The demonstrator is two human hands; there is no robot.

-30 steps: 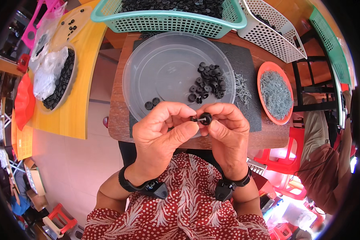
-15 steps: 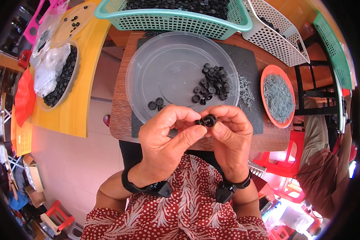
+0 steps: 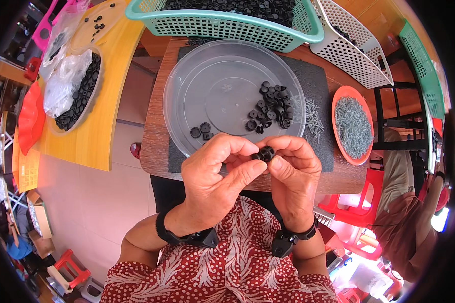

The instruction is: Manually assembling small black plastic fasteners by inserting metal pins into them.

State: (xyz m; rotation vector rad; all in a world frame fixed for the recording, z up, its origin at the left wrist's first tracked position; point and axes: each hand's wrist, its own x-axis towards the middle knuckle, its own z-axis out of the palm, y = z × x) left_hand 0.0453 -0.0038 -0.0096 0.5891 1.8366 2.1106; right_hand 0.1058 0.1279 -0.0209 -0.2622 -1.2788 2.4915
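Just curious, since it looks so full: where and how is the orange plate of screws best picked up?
Probably pinch the orange plate by its near rim, coming from the near side: a bare band of rim shows there outside the heap of screws. The left side looks worse, since loose screws lie beside it on the dark mat.

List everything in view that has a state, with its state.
Left hand: pinching small black pieces
Right hand: pinching them too
Clear tub: open, holding loose black pieces
Orange dish: heaped with thin metal pieces
Teal basket: open, well filled
White basket: open
Plastic bag: crumpled
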